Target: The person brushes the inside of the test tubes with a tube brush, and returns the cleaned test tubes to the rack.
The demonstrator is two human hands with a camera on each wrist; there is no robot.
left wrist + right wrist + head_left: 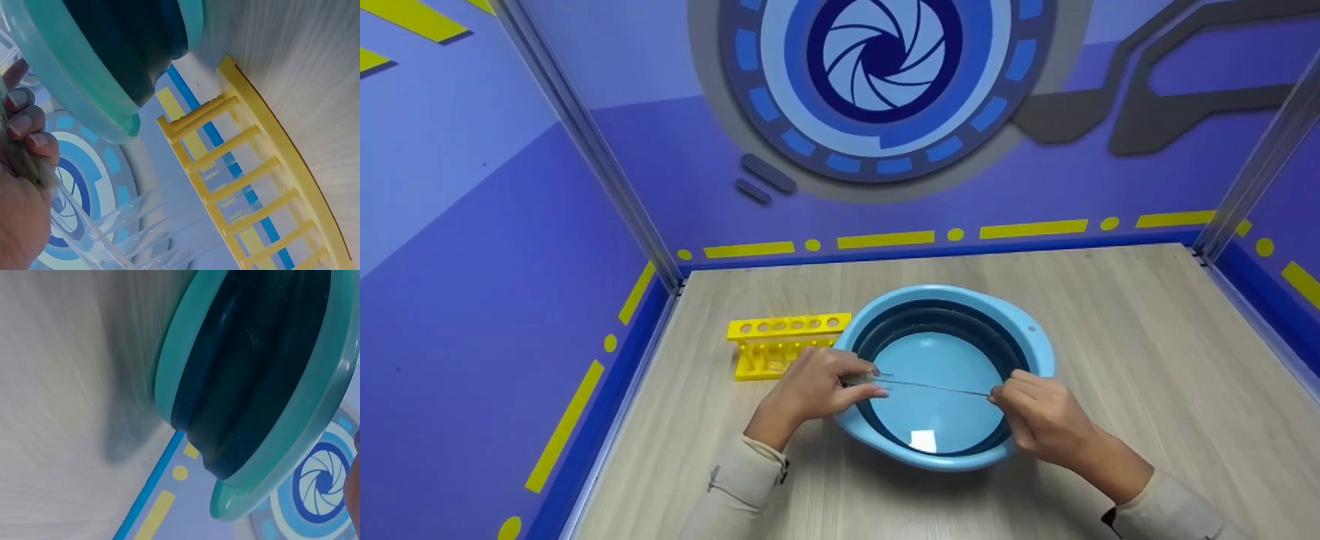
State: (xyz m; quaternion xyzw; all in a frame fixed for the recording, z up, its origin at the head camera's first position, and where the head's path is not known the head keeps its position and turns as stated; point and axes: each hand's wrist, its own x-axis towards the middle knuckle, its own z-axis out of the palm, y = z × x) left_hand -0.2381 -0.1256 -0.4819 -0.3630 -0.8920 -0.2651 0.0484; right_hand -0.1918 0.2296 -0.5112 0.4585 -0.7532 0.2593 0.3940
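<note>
Over the light-blue basin (941, 463), my left hand (819, 384) grips a clear test tube (881, 380), its mouth end pointing right. Brownish-grey bristles of a tube brush (28, 160) show within the tube at the fingers in the left wrist view. The brush's thin wire handle (934, 386) runs from the tube across to my right hand (1046, 415), which pinches its far end. Only a sliver of the right hand enters the right wrist view, at its right edge. The palm and fingers hide part of the tube.
Left of the basin stands a yellow test tube rack (789, 326) with a row of holes and pegs. Several clear tubes (140, 225) rise from it in the left wrist view. Patterned blue panels (660, 172) wall the wooden table (1140, 360) at the back and sides.
</note>
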